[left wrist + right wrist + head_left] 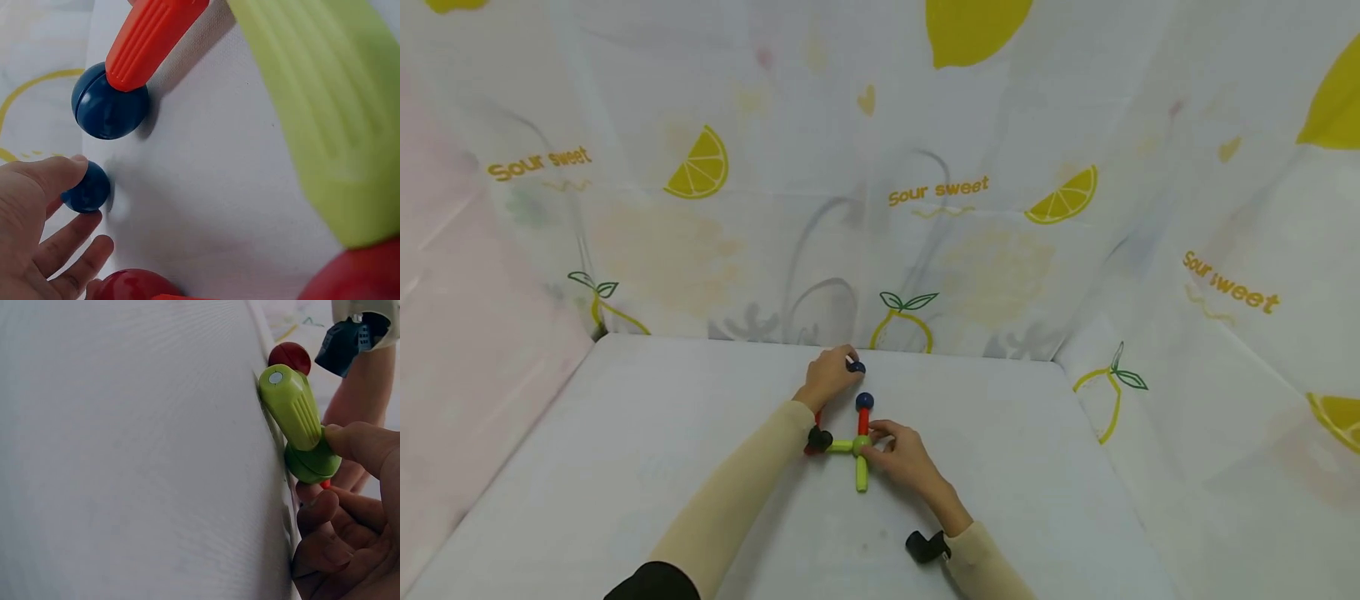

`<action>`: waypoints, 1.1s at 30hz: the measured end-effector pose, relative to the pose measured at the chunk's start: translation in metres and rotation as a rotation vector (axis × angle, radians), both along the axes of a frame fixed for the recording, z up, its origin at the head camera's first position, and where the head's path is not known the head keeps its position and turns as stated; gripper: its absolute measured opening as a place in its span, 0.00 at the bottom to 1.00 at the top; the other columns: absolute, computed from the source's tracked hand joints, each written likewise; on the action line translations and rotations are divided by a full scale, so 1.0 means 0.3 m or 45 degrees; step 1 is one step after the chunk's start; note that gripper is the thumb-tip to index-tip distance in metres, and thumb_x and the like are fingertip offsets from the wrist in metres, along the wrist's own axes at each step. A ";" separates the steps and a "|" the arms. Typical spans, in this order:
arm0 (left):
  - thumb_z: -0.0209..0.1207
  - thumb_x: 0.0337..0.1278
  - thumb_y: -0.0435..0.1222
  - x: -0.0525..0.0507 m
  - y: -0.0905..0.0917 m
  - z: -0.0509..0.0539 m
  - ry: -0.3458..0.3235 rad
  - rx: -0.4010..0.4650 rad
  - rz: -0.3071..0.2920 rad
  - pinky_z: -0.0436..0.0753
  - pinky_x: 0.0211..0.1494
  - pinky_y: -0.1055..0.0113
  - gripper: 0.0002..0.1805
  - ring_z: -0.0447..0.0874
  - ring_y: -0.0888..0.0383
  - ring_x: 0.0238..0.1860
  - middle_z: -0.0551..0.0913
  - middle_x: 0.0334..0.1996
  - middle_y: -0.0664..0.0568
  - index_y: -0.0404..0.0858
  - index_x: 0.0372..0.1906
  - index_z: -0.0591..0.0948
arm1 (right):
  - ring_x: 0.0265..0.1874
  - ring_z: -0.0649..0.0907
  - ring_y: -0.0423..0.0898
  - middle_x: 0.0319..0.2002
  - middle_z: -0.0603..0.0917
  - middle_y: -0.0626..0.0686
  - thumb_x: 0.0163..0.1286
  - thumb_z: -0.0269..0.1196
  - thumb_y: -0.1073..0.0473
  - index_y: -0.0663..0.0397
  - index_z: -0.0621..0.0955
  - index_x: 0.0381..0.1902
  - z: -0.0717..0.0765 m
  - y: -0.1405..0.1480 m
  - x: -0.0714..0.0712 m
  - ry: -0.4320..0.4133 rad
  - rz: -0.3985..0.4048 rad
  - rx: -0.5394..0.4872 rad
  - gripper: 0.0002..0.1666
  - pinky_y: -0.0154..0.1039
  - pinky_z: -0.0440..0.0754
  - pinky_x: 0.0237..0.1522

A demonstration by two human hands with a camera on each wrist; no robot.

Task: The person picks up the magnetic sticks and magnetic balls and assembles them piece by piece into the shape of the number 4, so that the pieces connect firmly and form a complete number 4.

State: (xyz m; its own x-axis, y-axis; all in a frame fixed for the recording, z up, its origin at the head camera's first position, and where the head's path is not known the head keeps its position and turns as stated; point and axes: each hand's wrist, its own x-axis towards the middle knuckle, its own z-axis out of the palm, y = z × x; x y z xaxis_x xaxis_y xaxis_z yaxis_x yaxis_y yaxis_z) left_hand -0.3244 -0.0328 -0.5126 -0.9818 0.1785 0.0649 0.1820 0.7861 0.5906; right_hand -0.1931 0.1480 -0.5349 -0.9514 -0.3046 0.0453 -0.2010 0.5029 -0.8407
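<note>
Near the table's far edge, my left hand [831,377] pinches a loose dark blue ball [87,187] between thumb and fingers. My right hand [906,457] holds the green ball [861,446] of a ball-and-rod magnetic building set, thumb on one side and fingers on the other. From that ball, a red rod [863,423] runs away to a second blue ball [865,402]. One light green rod [292,409] points toward me, its free end showing a round metal spot. Another light green rod [319,87] leads left to a red ball [359,275], partly hidden by the left wrist camera in the head view.
Another red ball [134,286] shows at the bottom of the left wrist view, beside a red piece. The white table [1037,467] ends at a lemon-printed curtain [805,250] just behind the left hand. More curtain stands along both sides.
</note>
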 end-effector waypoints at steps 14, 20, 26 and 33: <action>0.68 0.61 0.42 0.017 -0.004 -0.029 -0.069 0.256 0.022 0.84 0.49 0.53 0.19 0.85 0.48 0.43 0.88 0.47 0.43 0.41 0.54 0.83 | 0.22 0.75 0.35 0.44 0.88 0.57 0.69 0.70 0.53 0.62 0.82 0.59 0.000 -0.001 0.005 -0.003 0.012 -0.013 0.26 0.29 0.71 0.24; 0.68 0.62 0.42 0.067 0.012 -0.011 -0.018 0.449 0.017 0.83 0.51 0.52 0.17 0.85 0.46 0.48 0.89 0.47 0.43 0.41 0.53 0.83 | 0.23 0.75 0.37 0.44 0.88 0.56 0.69 0.71 0.53 0.60 0.81 0.59 -0.002 -0.001 0.005 -0.022 -0.026 -0.025 0.26 0.29 0.73 0.25; 0.69 0.61 0.40 0.155 0.030 0.038 0.158 0.532 -0.004 0.80 0.51 0.51 0.16 0.83 0.44 0.47 0.90 0.45 0.44 0.41 0.52 0.84 | 0.23 0.75 0.38 0.45 0.88 0.57 0.69 0.70 0.53 0.60 0.82 0.57 -0.012 -0.005 0.004 -0.029 -0.041 -0.055 0.24 0.29 0.74 0.26; 0.71 0.60 0.40 0.285 0.046 0.047 0.183 0.708 0.023 0.78 0.47 0.58 0.17 0.83 0.42 0.47 0.90 0.44 0.46 0.42 0.53 0.84 | 0.27 0.76 0.39 0.45 0.88 0.57 0.69 0.70 0.54 0.61 0.84 0.57 -0.015 -0.008 0.015 0.002 -0.065 -0.052 0.23 0.29 0.75 0.29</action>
State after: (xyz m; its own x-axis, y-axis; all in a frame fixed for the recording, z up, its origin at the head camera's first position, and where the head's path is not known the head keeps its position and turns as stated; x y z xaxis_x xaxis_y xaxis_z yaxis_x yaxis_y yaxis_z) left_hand -0.2390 -0.0191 -0.4985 -0.9588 0.0627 0.2770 0.2802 0.3683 0.8865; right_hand -0.1887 0.1455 -0.5393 -0.9656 -0.2535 0.0580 -0.1771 0.4775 -0.8606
